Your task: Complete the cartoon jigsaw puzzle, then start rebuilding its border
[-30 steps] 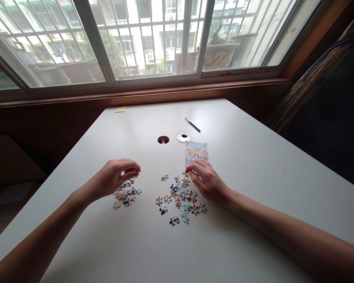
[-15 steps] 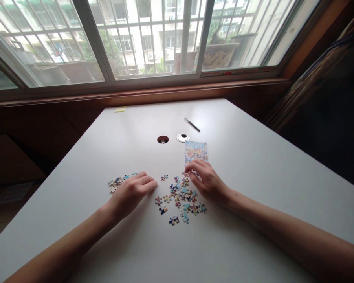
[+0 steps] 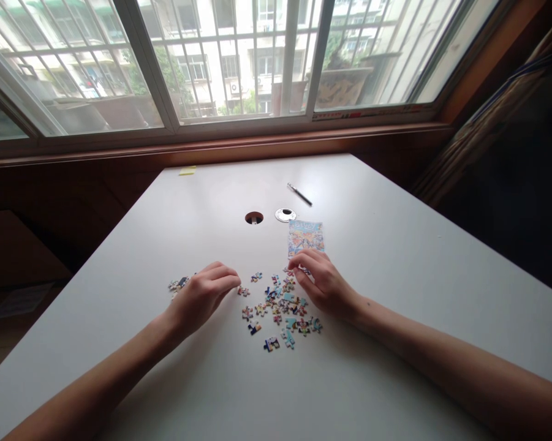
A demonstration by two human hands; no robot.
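Observation:
Colourful jigsaw puzzle pieces lie loose in a pile between my hands on the white table. My left hand is left of the pile, its fingers bent downward and holding nothing visible. One jigsaw puzzle piece lies right beside its fingertips. Behind that hand, a second group of pieces is partly covered. My right hand rests at the pile's right edge, fingers loosely curled with a gap to the thumb. Its fingertips are over pieces near a small printed picture sheet, whose lower edge is hidden.
Beyond the pile are a round hole in the tabletop and its loose cover. A pen lies farther back. A yellow slip is at the far left edge, below the barred window.
My left hand has drawn back slightly to the left and lifted, uncovering a puzzle piece by its fingertips. More of the left group is now covered. My right hand has stayed put.

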